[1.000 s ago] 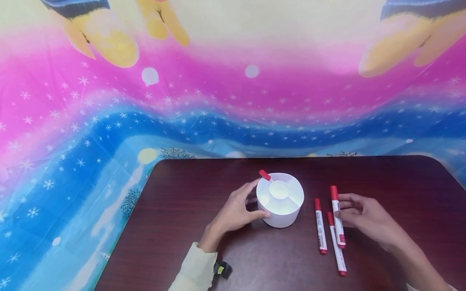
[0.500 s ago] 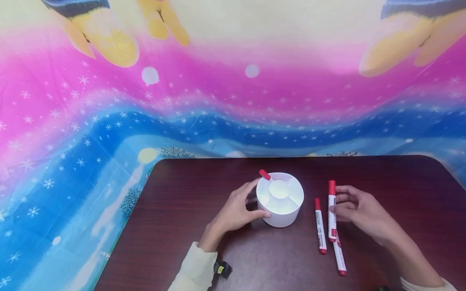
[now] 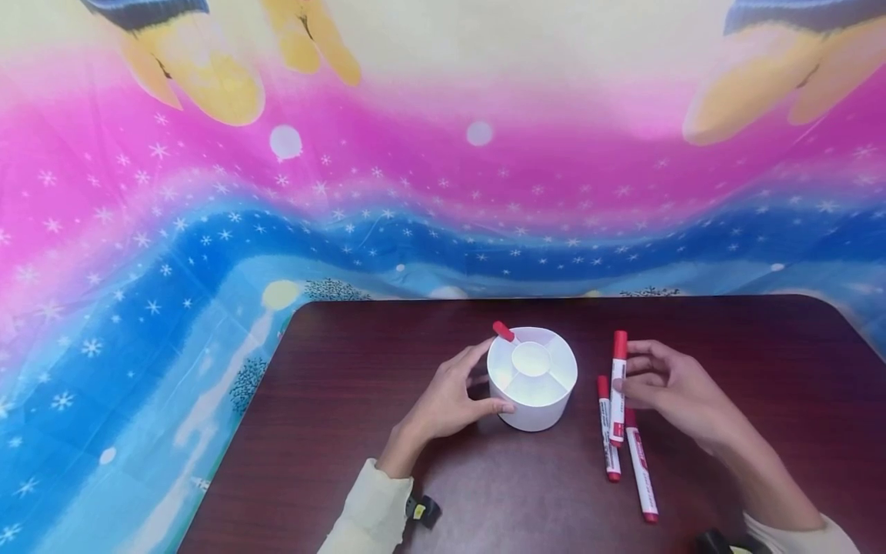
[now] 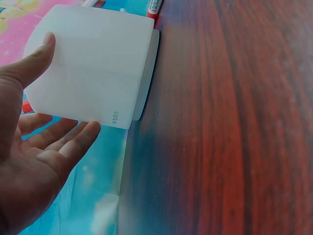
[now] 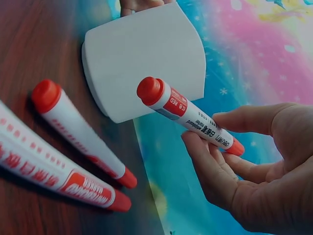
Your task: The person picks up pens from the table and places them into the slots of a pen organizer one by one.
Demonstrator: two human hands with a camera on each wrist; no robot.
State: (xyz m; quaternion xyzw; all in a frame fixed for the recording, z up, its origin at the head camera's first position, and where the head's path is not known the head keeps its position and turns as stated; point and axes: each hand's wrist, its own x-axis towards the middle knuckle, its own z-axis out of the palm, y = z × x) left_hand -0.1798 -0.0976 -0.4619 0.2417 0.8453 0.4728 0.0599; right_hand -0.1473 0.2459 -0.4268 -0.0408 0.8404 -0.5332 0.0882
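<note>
My right hand [image 3: 674, 388] pinches a red whiteboard marker [image 5: 188, 115] between thumb and fingers, upright above the table in the head view. Two more red markers lie beneath it: one on the left [image 3: 610, 454], partly covered by the held one, and one on the right [image 3: 642, 473]. To their left stands a round white pen holder [image 3: 536, 415] with a central cup and divided outer compartments. A red-capped marker [image 3: 504, 332] leans out of its back-left compartment. Around the holder's left side, my left hand [image 3: 450, 400] grips with the thumb in front and fingers behind.
The dark wood table [image 3: 346, 369] has its far edge along a colourful snowflake curtain [image 3: 443, 169]. A black strap with a yellow patch [image 3: 424, 512] shows at the left sleeve [image 3: 370, 504].
My right hand has lifted the marker and carried it left, off the right-hand marker and over the left-hand one. My left hand and the pen holder stay where they were.
</note>
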